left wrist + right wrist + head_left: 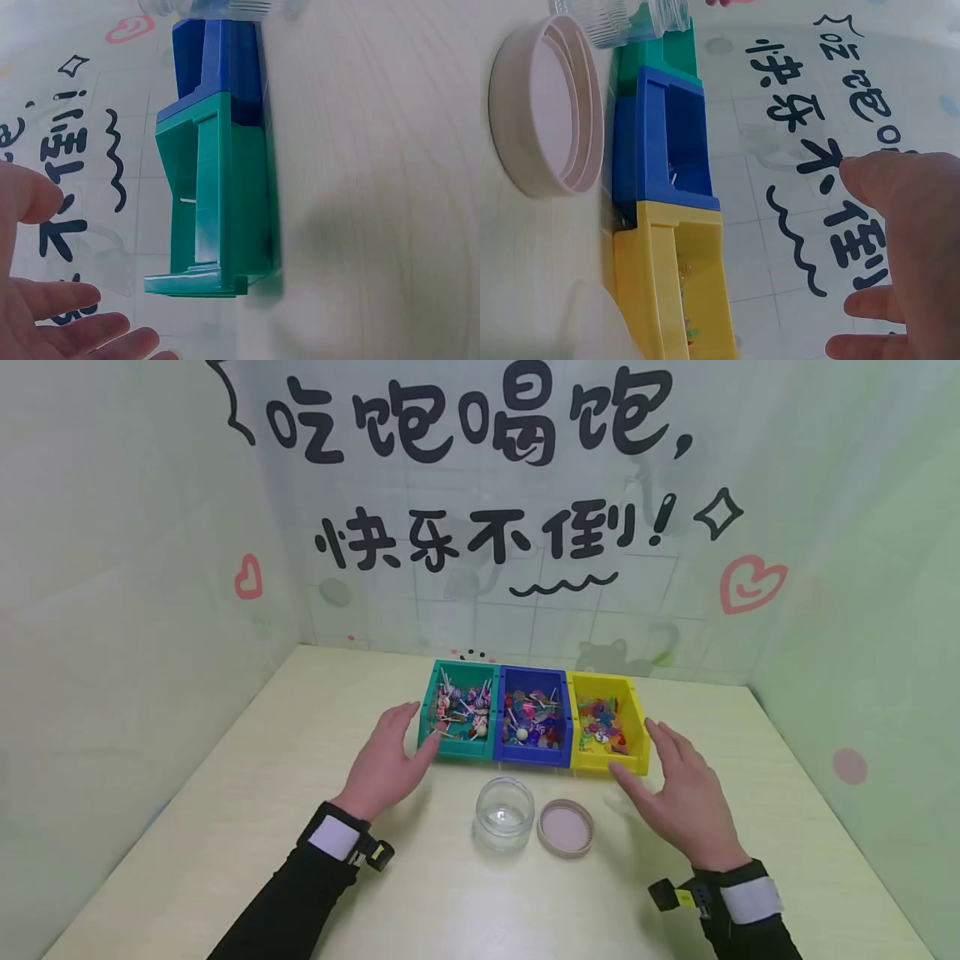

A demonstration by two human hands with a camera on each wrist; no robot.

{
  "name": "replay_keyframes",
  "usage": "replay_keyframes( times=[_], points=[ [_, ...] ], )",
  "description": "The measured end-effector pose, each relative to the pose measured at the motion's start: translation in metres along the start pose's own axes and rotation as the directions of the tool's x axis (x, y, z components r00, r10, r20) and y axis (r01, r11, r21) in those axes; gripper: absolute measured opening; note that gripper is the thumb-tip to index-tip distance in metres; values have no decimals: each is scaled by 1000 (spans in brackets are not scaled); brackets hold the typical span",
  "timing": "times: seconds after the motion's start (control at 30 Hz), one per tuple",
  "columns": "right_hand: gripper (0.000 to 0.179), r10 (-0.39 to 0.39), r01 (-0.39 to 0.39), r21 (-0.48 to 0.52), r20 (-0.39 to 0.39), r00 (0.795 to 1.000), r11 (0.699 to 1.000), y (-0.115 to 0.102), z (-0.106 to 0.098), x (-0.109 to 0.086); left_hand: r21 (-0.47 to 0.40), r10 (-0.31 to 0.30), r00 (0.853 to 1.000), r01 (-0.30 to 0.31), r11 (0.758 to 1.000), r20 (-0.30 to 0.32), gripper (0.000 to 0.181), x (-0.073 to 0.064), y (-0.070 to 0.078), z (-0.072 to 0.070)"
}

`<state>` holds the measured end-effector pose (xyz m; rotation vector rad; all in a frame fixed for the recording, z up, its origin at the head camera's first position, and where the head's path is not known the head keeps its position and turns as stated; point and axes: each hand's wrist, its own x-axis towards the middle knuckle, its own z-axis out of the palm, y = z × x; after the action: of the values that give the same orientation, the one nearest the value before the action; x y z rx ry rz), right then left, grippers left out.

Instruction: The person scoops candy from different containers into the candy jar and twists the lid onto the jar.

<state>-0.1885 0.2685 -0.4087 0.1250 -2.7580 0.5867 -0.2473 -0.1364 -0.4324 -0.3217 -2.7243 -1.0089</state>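
Note:
Three joined bins stand at the back of the table. The green bin point(461, 747) and the blue bin point(532, 755) contain small lollipop-like pieces, and the yellow bin point(609, 762) contains colourful translucent bits. My left hand point(386, 763) hovers by the green bin's left side, fingers spread and holding nothing. On the other side, my right hand point(688, 800) is beside the yellow bin, also with nothing in its relaxed fingers. Between the hands, an uncovered clear jar point(504, 814) stands upright. Its round pinkish-white lid point(566, 828) lies inner side up just right of it.
A whitish translucent object point(600, 330) lies near the right hand; its kind cannot be made out. Behind the bins rises a printed backdrop point(480, 618), with side panels left and right. The pale wooden table point(247, 827) extends around the bins and jar.

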Motion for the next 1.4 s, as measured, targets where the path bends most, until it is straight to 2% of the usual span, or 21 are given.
replay_keyframes(
  times=[0.07,0.17,0.33,0.47,0.67,0.93,1.17,1.23,1.4],
  points=[
    [92,14,-14,-6,10,1000,1000,5,-2,-2,-85,-64,997,67,994,30,71,4,-8,0],
    [92,40,-39,-9,38,998,999,15,-4,-5,-192,-142,987,153,969,70,67,10,-20,1],
    [93,92,-90,-16,104,990,996,32,-8,-13,-287,-222,967,249,925,123,60,16,-36,8],
    [95,132,-130,-23,141,981,991,44,-12,-17,-354,-237,961,273,895,143,50,19,-44,14],
    [97,169,-167,-25,175,970,986,55,-15,-19,-409,-244,957,288,866,159,37,21,-51,20],
    [97,190,-179,-67,249,950,982,62,-19,-20,-426,-238,955,293,856,177,32,20,-54,23],
    [92,168,-151,-80,302,938,985,70,-23,-21,-432,-243,954,298,851,177,29,19,-56,24],
    [95,178,-158,-86,348,920,984,74,-23,-21,-434,-241,954,295,851,175,29,19,-56,24],
    [95,221,-216,-64,459,860,974,86,-23,-22,-442,-237,955,294,848,180,29,20,-55,26]
  ],
)
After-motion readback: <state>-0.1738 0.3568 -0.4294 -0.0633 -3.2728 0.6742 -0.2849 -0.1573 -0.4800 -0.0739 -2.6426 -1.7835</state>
